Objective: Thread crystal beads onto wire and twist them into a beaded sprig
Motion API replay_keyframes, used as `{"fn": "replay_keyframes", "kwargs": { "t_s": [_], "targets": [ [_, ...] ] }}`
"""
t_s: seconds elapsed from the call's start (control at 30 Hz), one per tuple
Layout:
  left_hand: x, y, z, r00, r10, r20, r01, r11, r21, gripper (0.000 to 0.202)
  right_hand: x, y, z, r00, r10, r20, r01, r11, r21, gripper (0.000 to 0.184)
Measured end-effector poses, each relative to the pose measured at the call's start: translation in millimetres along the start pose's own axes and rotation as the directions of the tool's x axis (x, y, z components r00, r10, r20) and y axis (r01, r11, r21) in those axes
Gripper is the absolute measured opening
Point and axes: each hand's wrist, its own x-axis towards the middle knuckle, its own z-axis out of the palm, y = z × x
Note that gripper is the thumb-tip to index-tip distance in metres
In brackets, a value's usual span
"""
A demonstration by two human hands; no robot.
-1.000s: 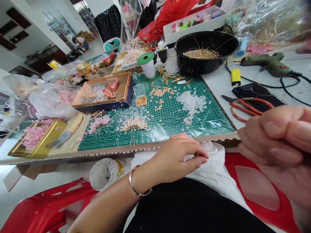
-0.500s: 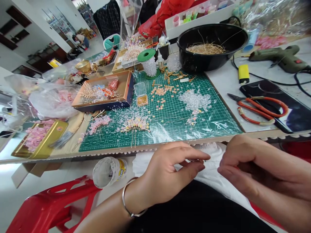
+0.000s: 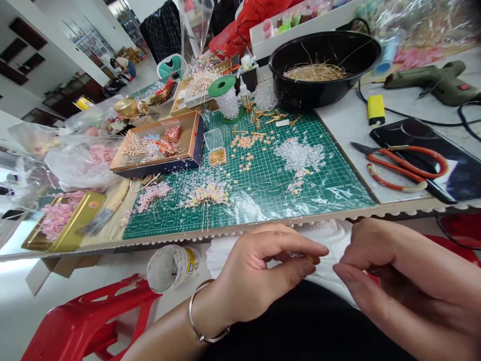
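Note:
My left hand [image 3: 259, 273], with a silver bangle at its wrist, is closed in a loose pinch below the table edge. Between thumb and fingers sits a small beaded piece [image 3: 296, 255] with clear and yellowish bits, mostly hidden. Right of it, my right hand [image 3: 391, 271] has thumb and forefinger pressed together; a faint thin wire [image 3: 326, 261] seems to run between the hands. On the green cutting mat [image 3: 263, 208] beyond lie a beaded hair comb [image 3: 208, 195], a pink flower piece [image 3: 152, 195], and a pile of clear beads [image 3: 300, 153].
Orange-handled pliers [image 3: 404, 168] rest partly on a dark phone [image 3: 458, 155]. A black basin [image 3: 323, 93] and a glue gun [image 3: 432, 82] are further back. At left stand a cardboard box [image 3: 191, 150] and a gold tin [image 3: 82, 220]. Below are a white tub [image 3: 161, 276] and a red stool [image 3: 75, 321].
The hands keep nearly the same pose. Both thumbs have shifted slightly lower, and a yellowish bit now shows at my left fingertips. The view has moved a little.

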Motion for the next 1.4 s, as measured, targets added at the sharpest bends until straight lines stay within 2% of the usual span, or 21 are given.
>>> {"fn": "replay_keyframes", "kwargs": {
  "t_s": [0.2, 0.77, 0.9, 1.0, 1.07, 1.13, 1.2, 1.23, 1.3, 1.4],
  "targets": [
    [2, 1, -1.1, 0.999, 0.047, 0.004, -0.048, 0.997, 0.065, 0.013, -3, 2, -2, 0.999, 0.042, 0.024, -0.043, 0.998, 0.045, 0.008],
    [4, 2, -1.2, 0.992, 0.122, 0.027, -0.125, 0.987, 0.105, 0.011, -1, 2, -3, 0.999, 0.028, 0.025, -0.028, 0.999, 0.026, 0.010],
    [3, 2, -2.2, 0.976, 0.214, 0.041, -0.218, 0.953, 0.209, 0.013, -2, 6, -2, 0.995, 0.085, 0.044, -0.089, 0.993, 0.079, 0.011],
    [2, 2, -4.0, 0.963, 0.267, 0.042, -0.266, 0.906, 0.329, 0.019, 1, 13, -1, 0.970, 0.221, 0.104, -0.238, 0.949, 0.206, 0.019],
    [1, 3, -4.4, 0.967, 0.253, 0.033, -0.249, 0.908, 0.336, 0.020, 3, 16, -1, 0.917, 0.357, 0.179, -0.397, 0.862, 0.317, 0.026],
    [-1, 3, -3.7, 0.977, 0.213, 0.029, -0.213, 0.937, 0.277, 0.017, 4, 19, 0, 0.847, 0.462, 0.263, -0.531, 0.746, 0.402, 0.030],
    [-2, 3, -1.9, 0.985, 0.171, 0.006, -0.169, 0.964, 0.203, 0.013, 2, 22, 3, 0.804, 0.498, 0.323, -0.594, 0.655, 0.467, 0.031],
    [-2, 3, -1.0, 0.989, 0.147, -0.017, -0.141, 0.974, 0.175, 0.012, 0, 24, 6, 0.797, 0.495, 0.346, -0.604, 0.628, 0.491, 0.030],
    [-2, 4, 0.5, 0.995, 0.081, -0.063, -0.073, 0.989, 0.128, 0.010, -4, 27, 10, 0.814, 0.463, 0.351, -0.580, 0.621, 0.527, 0.026],
    [-1, 5, 0.0, 0.997, 0.015, -0.074, -0.008, 0.996, 0.090, 0.010, -9, 27, 16, 0.873, 0.400, 0.278, -0.487, 0.704, 0.517, 0.024]
  ]
}}
